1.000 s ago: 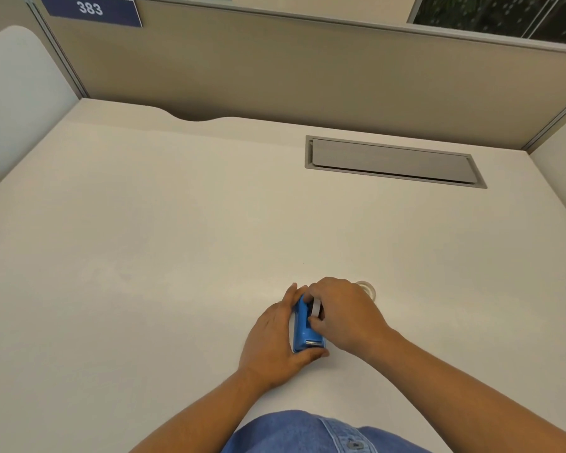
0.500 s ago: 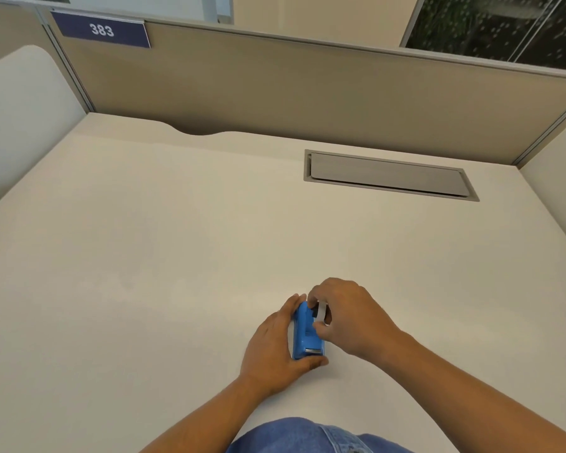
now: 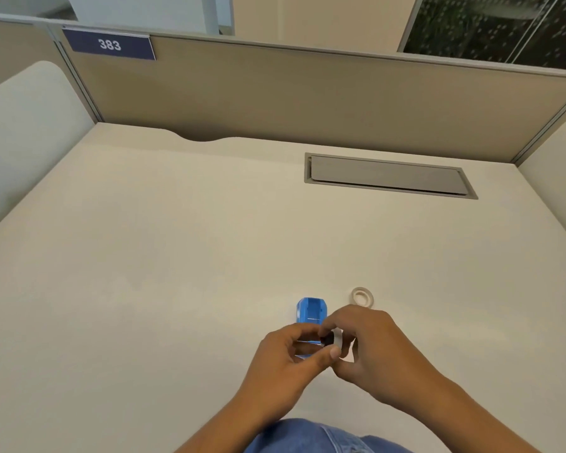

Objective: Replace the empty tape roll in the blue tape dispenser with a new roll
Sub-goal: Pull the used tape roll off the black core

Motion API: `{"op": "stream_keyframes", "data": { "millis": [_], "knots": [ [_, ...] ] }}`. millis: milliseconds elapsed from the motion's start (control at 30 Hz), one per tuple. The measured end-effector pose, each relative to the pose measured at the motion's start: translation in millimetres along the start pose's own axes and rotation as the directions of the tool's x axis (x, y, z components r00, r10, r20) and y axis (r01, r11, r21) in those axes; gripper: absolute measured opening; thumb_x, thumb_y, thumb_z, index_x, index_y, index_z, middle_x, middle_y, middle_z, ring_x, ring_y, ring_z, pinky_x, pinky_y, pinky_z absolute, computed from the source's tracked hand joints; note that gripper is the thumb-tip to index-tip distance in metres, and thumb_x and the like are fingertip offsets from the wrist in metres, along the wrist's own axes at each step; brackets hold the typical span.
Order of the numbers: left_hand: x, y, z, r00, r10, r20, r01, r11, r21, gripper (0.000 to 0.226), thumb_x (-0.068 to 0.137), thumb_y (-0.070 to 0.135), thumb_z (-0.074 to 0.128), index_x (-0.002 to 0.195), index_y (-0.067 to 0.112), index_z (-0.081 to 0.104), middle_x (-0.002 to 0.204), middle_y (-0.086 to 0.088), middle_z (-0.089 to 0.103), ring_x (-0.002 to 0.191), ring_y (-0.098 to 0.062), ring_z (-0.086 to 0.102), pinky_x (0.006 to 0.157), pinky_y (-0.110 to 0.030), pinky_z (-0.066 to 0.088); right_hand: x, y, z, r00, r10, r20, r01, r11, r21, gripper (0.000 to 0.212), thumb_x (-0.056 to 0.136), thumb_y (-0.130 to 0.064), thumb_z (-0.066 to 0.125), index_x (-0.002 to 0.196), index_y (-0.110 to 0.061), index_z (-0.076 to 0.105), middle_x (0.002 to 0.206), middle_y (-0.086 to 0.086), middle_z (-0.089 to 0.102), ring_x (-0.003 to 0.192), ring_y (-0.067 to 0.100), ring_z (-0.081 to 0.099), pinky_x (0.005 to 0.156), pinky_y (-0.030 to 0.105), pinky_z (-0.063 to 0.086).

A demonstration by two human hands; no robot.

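The blue tape dispenser (image 3: 311, 312) stands on the desk with its top open; its near end is hidden behind my left hand (image 3: 286, 359). Just in front of it, both hands meet around a small white ring, the empty tape roll (image 3: 338, 338), which sits on a black spindle (image 3: 326, 340). My left thumb and fingers pinch the spindle. My right hand (image 3: 371, 349) grips the white ring from the right. A fresh whitish tape roll (image 3: 362, 296) lies flat on the desk, to the right of the dispenser and beyond my right hand.
The pale desk (image 3: 177, 273) is enclosed by beige partition panels. A grey cable hatch (image 3: 386, 174) is set into it at the back right. A blue "383" sign (image 3: 109, 44) hangs on the back panel. My denim-clad lap shows at the bottom edge.
Both hands have come off the dispenser and pulled toward me with the empty roll and spindle lifted out. The dispenser now stands alone, and the fresh roll is uncovered.
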State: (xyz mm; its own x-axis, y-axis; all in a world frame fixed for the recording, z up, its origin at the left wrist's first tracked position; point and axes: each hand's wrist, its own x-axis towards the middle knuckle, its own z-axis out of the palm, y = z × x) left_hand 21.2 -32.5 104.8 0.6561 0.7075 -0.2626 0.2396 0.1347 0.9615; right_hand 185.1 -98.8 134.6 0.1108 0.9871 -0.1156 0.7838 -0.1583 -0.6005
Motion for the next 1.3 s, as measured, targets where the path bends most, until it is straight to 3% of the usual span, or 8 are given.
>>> {"op": "stream_keyframes", "data": {
  "millis": [200,333,400,533,633,933,1100,1300],
  "knots": [
    [-6,11,1,0.996,-0.073,-0.045,0.066,0.987,-0.148,0.016,0.079,0.022,0.08,0.093,0.03,0.077,0.09,0.005,0.079,0.08,-0.012,0.074,0.065,-0.016,0.054,-13,-8,-6,0.998,0.005,-0.055,0.002,0.993,0.12,0.036,0.073,-0.038,0.073,0.105,-0.044,0.059,0.1,-0.021,0.066,0.079,0.006,0.065,0.059,0.009,0.044],
    [-11,15,5,0.994,-0.1,-0.051,0.083,0.963,-0.257,0.017,0.075,0.017,0.083,0.089,0.027,0.078,0.086,-0.001,0.08,0.082,-0.019,0.075,0.069,-0.024,0.059,-26,-9,-8,0.989,0.097,-0.11,-0.066,0.965,0.255,0.057,0.064,-0.05,0.082,0.114,-0.051,0.056,0.097,-0.039,0.06,0.057,-0.001,0.058,0.054,0.01,0.044],
    [-14,19,8,0.994,-0.1,-0.046,0.081,0.947,-0.311,0.017,0.073,0.023,0.084,0.088,0.028,0.078,0.085,-0.004,0.08,0.085,-0.022,0.076,0.07,-0.026,0.059,-32,-9,-7,0.983,0.136,-0.125,-0.09,0.944,0.316,0.059,0.061,-0.051,0.084,0.114,-0.051,0.059,0.092,-0.032,0.063,0.051,0.002,0.054,0.052,0.014,0.047],
    [-18,27,11,0.995,-0.104,-0.006,0.093,0.913,-0.397,0.032,0.064,0.039,0.08,0.092,0.024,0.078,0.092,-0.009,0.079,0.09,-0.027,0.075,0.075,-0.031,0.06,-41,-11,-7,0.973,0.149,-0.178,-0.064,0.91,0.41,0.049,0.067,-0.032,0.084,0.109,-0.047,0.066,0.097,-0.018,0.07,0.075,0.01,0.066,0.054,0.02,0.054],
    [-22,31,8,0.996,-0.093,0.0,0.085,0.913,-0.4,0.036,0.063,0.044,0.08,0.093,0.024,0.077,0.098,-0.008,0.079,0.093,-0.028,0.074,0.079,-0.036,0.059,-47,-15,-11,0.966,0.149,-0.211,-0.044,0.9,0.434,0.049,0.065,-0.031,0.083,0.109,-0.048,0.066,0.1,-0.016,0.071,0.078,0.01,0.067,0.055,0.015,0.052],
    [-30,41,6,0.998,-0.059,-0.014,0.051,0.94,-0.337,0.04,0.061,0.038,0.081,0.098,0.023,0.078,0.097,-0.005,0.079,0.092,-0.025,0.073,0.074,-0.025,0.058,-51,-24,-16,0.972,0.108,-0.21,-0.006,0.901,0.434,0.047,0.067,-0.034,0.082,0.11,-0.047,0.068,0.102,-0.016,0.07,0.083,0.013,0.069,0.058,0.014,0.053],
    [-31,40,3,0.997,-0.071,-0.001,0.067,0.941,-0.332,0.043,0.065,0.04,0.079,0.103,0.02,0.077,0.099,-0.007,0.079,0.096,-0.026,0.072,0.086,-0.036,0.059,-49,-26,-16,0.975,0.111,-0.193,-0.012,0.892,0.452,0.049,0.062,-0.043,0.081,0.109,-0.049,0.068,0.102,-0.017,0.069,0.082,0.013,0.068,0.06,0.016,0.054],
    [-32,41,1,0.998,-0.068,0.002,0.064,0.936,-0.346,0.039,0.064,0.033,0.08,0.099,0.016,0.078,0.096,-0.01,0.079,0.092,-0.025,0.073,0.08,-0.028,0.057,-48,-26,-15,0.981,0.109,-0.159,-0.023,0.885,0.466,0.052,0.065,-0.025,0.086,0.109,-0.047,0.069,0.1,-0.017,0.069,0.079,0.011,0.068,0.06,0.014,0.052]
  ]
}}
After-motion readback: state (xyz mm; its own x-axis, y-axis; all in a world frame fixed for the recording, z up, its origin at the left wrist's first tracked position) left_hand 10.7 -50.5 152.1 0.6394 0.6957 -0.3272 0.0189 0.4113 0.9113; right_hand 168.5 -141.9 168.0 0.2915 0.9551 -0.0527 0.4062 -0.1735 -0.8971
